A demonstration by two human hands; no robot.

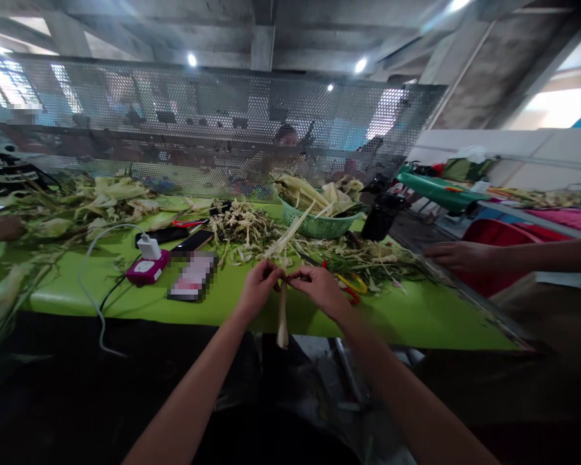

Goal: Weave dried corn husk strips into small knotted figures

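My left hand (260, 283) and my right hand (318, 287) meet over the front edge of the green table (416, 316). Both pinch a long pale corn husk strip (283, 320). One end of the strip hangs down below the table edge and the other end rises up and away between my hands. Red-and-yellow scissors (349, 286) lie just right of my right hand. Loose husk scraps (368, 258) lie behind my hands.
A green basket (319, 225) of husks stands at the back. A pink power bank (148, 271) with a white charger and cable, and phones (193, 241), lie to the left. Another person's hand (458, 255) rests at the right, another (2, 229) at far left. A mesh screen stands behind.
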